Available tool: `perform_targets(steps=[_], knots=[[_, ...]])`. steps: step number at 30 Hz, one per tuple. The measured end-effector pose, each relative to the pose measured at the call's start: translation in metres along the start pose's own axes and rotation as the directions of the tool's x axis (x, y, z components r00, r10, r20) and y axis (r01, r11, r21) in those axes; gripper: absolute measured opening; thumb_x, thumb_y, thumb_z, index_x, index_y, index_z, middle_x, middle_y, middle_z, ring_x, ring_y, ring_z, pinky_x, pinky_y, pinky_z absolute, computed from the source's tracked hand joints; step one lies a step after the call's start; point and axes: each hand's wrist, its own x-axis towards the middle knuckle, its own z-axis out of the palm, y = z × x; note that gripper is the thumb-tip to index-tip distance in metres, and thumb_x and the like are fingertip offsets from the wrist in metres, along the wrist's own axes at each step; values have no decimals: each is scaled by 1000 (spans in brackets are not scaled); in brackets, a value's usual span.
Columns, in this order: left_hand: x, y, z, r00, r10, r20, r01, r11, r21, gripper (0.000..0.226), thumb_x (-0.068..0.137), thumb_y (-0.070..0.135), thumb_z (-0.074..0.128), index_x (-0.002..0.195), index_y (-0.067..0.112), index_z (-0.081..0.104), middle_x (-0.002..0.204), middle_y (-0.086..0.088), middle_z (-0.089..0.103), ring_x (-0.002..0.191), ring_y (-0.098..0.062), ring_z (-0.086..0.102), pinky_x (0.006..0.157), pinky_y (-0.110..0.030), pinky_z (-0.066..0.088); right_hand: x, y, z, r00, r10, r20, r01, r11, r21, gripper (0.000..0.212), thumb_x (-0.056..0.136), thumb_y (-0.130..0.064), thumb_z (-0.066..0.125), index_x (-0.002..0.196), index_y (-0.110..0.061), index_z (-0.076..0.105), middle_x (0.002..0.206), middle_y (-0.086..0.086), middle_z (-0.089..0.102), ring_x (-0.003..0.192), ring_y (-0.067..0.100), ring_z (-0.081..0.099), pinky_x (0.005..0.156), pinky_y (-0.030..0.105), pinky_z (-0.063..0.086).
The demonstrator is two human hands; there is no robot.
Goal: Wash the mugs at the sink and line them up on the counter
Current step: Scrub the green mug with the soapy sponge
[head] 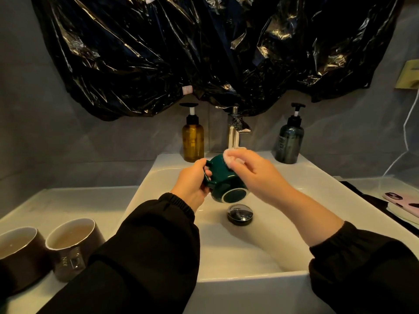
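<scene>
A dark green mug [223,180] hangs tilted over the white sink [278,225], its base turned toward me. My left hand [192,184] grips its handle. My right hand [256,171] pinches a small white sponge [231,156] and presses it against the mug's upper side. Two brown mugs stand on the counter [74,205] at the lower left: one [72,248] marked "Nice", the other [19,257] at the frame's edge. Both hold cloudy liquid.
A chrome tap [234,130] stands behind the sink, flanked by an amber pump bottle [192,141] and a dark pump bottle [289,141]. A chrome drain plug [239,213] sits in the basin. A pink phone [401,203] lies at the right. Black plastic sheeting [204,53] covers the wall above.
</scene>
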Motion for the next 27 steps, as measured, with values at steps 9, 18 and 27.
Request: perform_targets(steps=[9,18,27], knots=[[0,6,-5,998,-43,42,47,994,-103,30,99,27,43,71,16,47,51,5,44,51,-7,39,53,-20,31,15,23,1,959,244,-142,-186,925,330,29,100,-26,43,121,-23,62,108,-6,66,96,3,59,74,19,47],[-5,7,-2,989,74,129,-86,992,89,32,100,26,43,70,16,45,55,4,38,52,-7,35,55,-19,34,8,14,-4,964,61,-258,31,940,339,24,100,-25,46,118,-26,63,115,-8,61,106,3,55,81,10,46],[-7,-3,1,983,47,175,-106,933,345,36,100,27,42,66,17,44,46,5,40,54,-9,35,57,-23,30,14,37,-48,866,224,447,-454,728,514,29,80,-24,66,108,-14,65,101,7,66,95,19,62,74,28,53]])
